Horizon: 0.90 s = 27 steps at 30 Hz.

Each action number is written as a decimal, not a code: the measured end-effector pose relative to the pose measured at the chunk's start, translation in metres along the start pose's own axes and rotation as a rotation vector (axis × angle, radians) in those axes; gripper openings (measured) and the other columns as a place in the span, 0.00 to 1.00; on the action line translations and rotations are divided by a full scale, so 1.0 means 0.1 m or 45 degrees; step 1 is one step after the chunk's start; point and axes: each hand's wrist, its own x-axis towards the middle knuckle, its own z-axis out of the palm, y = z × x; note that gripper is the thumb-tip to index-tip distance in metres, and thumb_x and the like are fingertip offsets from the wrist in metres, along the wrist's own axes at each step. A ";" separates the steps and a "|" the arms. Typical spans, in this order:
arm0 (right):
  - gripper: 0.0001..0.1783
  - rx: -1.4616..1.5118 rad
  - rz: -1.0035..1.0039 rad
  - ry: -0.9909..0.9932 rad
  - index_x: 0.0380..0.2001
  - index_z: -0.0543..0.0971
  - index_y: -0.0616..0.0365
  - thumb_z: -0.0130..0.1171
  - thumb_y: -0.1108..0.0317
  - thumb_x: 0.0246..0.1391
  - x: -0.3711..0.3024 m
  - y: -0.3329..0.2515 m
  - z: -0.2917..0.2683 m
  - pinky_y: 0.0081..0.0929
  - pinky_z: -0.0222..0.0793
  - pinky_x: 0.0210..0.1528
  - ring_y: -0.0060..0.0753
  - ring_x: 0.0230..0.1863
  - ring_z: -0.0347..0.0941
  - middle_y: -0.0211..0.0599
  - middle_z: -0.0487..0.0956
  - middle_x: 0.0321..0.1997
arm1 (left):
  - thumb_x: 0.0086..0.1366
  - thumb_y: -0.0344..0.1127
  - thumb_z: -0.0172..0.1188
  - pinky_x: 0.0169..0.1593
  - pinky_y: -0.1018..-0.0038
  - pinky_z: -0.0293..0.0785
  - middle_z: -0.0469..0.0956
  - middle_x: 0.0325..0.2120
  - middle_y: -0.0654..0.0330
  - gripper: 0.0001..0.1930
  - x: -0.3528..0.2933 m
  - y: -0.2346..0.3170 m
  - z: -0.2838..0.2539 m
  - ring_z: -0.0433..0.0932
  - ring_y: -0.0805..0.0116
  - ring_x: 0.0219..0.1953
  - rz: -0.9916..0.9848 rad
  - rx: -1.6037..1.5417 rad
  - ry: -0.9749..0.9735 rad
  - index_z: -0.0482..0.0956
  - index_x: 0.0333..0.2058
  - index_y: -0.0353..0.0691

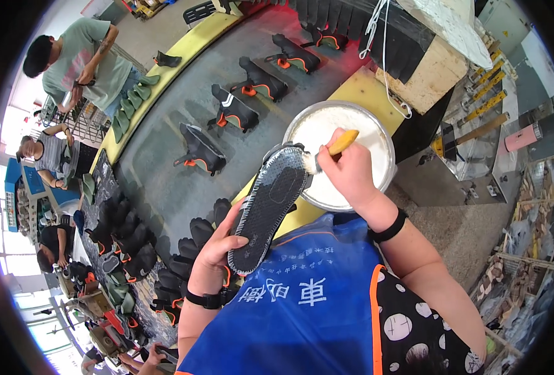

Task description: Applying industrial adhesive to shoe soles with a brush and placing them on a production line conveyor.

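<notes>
My left hand (219, 247) grips a black shoe upper (269, 203) by its heel end, with the stitched bottom turned up toward me. Between the fingers of my right hand (352, 174) is a brush (344, 141) with a yellow handle. Its pale bristles touch the edge of the upper near the toe, where the surface looks wet and whitish. Just under my right hand stands a round metal basin (389, 134) holding white liquid (314, 125). The toe end of the upper is beside the basin's left rim.
A dark conveyor belt (164, 103) carries several black uppers with orange trim (236, 109). More dark uppers (127, 240) are piled at my left. A white cord (384, 62) hangs by a box (439, 78) beyond the basin. A co-worker (89, 62) stands across the belt; others are farther left.
</notes>
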 end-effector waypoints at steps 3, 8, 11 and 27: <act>0.13 0.041 0.006 0.061 0.26 0.70 0.59 0.62 0.67 0.58 0.04 0.02 0.06 0.36 0.67 0.25 0.43 0.20 0.74 0.40 0.74 0.19 | 0.43 0.35 0.62 0.69 0.67 0.62 0.65 0.66 0.50 0.54 0.04 -0.04 -0.01 0.68 0.58 0.66 0.025 0.035 0.002 0.51 0.72 0.37; 0.13 0.044 0.002 0.133 0.26 0.70 0.59 0.63 0.68 0.58 -0.13 -0.12 0.28 0.35 0.65 0.24 0.41 0.19 0.72 0.40 0.72 0.18 | 0.44 0.34 0.62 0.69 0.67 0.62 0.65 0.65 0.50 0.53 0.13 -0.12 0.10 0.68 0.58 0.66 0.175 0.034 0.134 0.51 0.72 0.38; 0.13 0.173 0.027 0.043 0.25 0.70 0.59 0.63 0.69 0.59 -0.29 -0.26 0.32 0.35 0.65 0.23 0.40 0.19 0.72 0.39 0.71 0.18 | 0.45 0.35 0.62 0.69 0.67 0.61 0.65 0.65 0.50 0.52 0.14 -0.11 0.13 0.67 0.58 0.66 0.200 0.059 0.194 0.51 0.72 0.39; 0.07 0.285 -0.130 0.092 0.30 0.77 0.60 0.66 0.71 0.56 0.55 -0.07 0.18 0.26 0.68 0.28 0.27 0.23 0.73 0.32 0.76 0.22 | 0.47 0.35 0.62 0.69 0.69 0.59 0.65 0.65 0.51 0.52 0.07 -0.09 -0.02 0.66 0.62 0.67 0.141 -0.027 0.005 0.50 0.73 0.38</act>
